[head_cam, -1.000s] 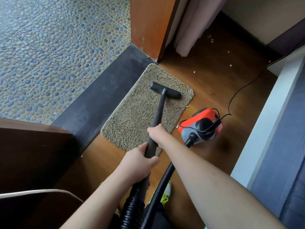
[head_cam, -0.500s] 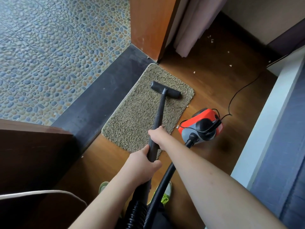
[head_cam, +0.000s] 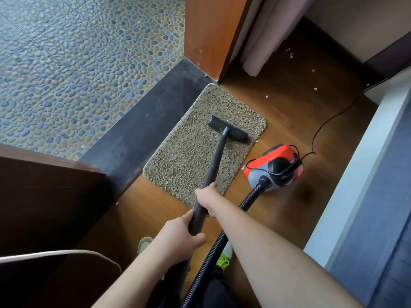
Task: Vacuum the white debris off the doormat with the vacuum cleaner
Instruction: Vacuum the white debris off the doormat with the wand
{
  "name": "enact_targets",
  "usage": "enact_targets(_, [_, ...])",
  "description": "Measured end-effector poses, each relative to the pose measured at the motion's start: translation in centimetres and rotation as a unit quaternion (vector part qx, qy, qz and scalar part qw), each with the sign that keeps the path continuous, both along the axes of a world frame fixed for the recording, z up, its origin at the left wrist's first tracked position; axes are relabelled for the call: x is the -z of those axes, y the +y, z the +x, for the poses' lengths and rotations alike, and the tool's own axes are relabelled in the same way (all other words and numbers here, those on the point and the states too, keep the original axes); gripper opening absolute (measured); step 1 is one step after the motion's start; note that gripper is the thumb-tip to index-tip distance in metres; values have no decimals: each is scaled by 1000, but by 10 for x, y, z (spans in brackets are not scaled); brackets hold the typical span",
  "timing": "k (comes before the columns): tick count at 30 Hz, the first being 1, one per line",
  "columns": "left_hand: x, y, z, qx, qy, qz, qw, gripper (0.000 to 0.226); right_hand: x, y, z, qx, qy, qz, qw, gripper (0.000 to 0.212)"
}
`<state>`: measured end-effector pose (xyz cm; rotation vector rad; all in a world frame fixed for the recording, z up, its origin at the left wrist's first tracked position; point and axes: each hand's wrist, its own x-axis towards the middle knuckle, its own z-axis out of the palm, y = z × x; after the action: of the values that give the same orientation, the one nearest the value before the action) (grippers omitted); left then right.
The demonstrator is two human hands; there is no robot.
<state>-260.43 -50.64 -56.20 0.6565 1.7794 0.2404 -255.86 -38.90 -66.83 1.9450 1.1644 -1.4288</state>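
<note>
A tan shaggy doormat (head_cam: 189,152) lies on the wooden floor beside a dark threshold. The black floor nozzle (head_cam: 228,128) of the vacuum rests on the mat's far right part. Its black wand (head_cam: 216,161) slants back toward me. My right hand (head_cam: 208,197) grips the wand just past the mat's near edge, and my left hand (head_cam: 180,232) grips it lower down. A ribbed black hose (head_cam: 249,201) runs from the wand's end to the red and grey vacuum body (head_cam: 274,167), which sits on the floor right of the mat. A tiny white fleck (head_cam: 227,120) lies beyond the nozzle.
White bits (head_cam: 290,53) are scattered on the wooden floor near a curtain (head_cam: 264,41) and an orange door frame (head_cam: 206,34). A power cord (head_cam: 329,123) trails right from the vacuum. Pebble tiles (head_cam: 77,63) lie beyond the threshold (head_cam: 142,134). A pale wall edge (head_cam: 364,170) bounds the right; dark furniture (head_cam: 44,196) stands left.
The wand and nozzle have drawn slightly back toward me across the mat. Both hands keep their grip on the wand.
</note>
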Motion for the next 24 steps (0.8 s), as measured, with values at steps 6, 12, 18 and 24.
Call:
enact_targets(6, [-3,-30,-6,20,9,-27,999,78,-2,-31,-2,-33,-30,-23,999,72])
enact_targets(12, [-12,-44,-20,38,9,-43,998,79,-6,-46,-12,-20,-40,-50,998,64])
enact_targets(18, [-18,-48,-17,51,14,-47,997,78,-13,-50,-9,-3,-33,-48,998,59])
enact_targets(24, [-22,-36,-11,2,-6,-21,1000,75,-8,-35,2,30,8,18,999,60])
